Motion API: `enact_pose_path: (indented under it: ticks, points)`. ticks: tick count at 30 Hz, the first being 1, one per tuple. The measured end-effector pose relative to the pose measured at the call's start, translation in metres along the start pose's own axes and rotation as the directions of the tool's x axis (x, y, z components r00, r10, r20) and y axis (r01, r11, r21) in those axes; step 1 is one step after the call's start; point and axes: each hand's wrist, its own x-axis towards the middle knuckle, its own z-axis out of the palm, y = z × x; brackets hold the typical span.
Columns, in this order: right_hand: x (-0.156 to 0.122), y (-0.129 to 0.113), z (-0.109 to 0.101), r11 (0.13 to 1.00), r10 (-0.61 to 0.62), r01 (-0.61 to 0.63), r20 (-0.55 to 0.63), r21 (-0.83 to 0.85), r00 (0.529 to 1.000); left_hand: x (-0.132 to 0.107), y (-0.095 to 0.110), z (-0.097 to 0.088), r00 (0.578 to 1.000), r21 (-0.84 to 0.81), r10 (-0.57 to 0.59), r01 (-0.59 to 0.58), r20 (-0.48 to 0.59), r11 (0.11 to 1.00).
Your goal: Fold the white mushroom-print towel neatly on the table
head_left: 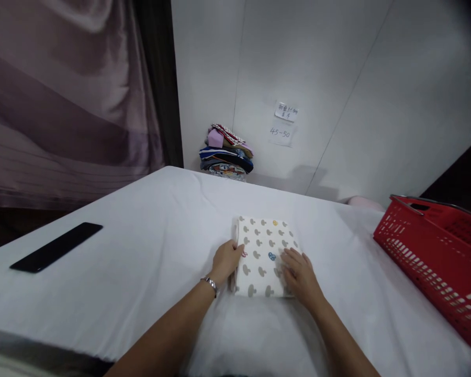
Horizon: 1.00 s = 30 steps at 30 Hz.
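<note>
Folded mushroom-print cloth (262,261) is lying on desk (172,235) | left hand (225,260) is pinching its left edge | right hand (301,275) is resting flat on its right side | red basket (427,243) is standing farther right

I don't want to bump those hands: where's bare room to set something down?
The white cloth-covered tabletop is bare between the flat black rectangular slab and the left hand, behind the folded white mushroom-print fabric, and between the right hand and the red perforated plastic basket. It is crowded at the fabric, with both hands on it.
</note>
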Motion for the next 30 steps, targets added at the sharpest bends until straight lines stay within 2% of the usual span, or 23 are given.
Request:
enact_pose_path:
  ticks: [3,6,11,15,19,22,26,30]
  points:
    - [-0.003,0.018,0.002,0.992,0.114,-0.110,-0.059,0.055,0.992,-0.001,-0.007,0.003,1.000,-0.017,0.005,-0.005,-0.015,1.000]
    - [-0.008,0.029,0.008,0.968,0.194,-0.182,-0.056,0.174,0.979,0.001,-0.008,0.002,1.000,-0.012,-0.002,0.002,0.003,1.000]
    - [-0.012,0.028,0.015,0.945,0.239,-0.214,-0.074,0.249,0.968,0.014,0.007,-0.005,1.000,0.044,-0.022,0.022,-0.005,0.999]
    - [-0.012,0.028,0.015,0.913,0.269,-0.230,-0.073,0.336,0.960,0.026,0.016,-0.003,0.999,0.121,-0.033,0.034,-0.012,0.992]
    - [-0.012,0.031,0.014,0.846,0.310,-0.240,-0.073,0.476,0.948,0.032,0.009,0.004,0.998,0.078,-0.038,0.041,-0.040,0.996]
    - [-0.011,0.034,0.013,0.781,0.383,-0.278,-0.077,0.558,0.920,0.033,0.003,0.005,0.998,0.045,-0.039,0.042,-0.053,0.998]
    - [-0.009,0.037,0.013,0.689,0.473,-0.359,-0.015,0.629,0.881,0.034,0.004,0.003,0.999,0.038,-0.032,0.033,-0.021,0.999]
    - [-0.009,0.039,0.012,0.603,0.529,-0.420,0.054,0.679,0.847,0.033,0.005,0.002,0.999,0.049,-0.013,0.015,-0.046,0.999]
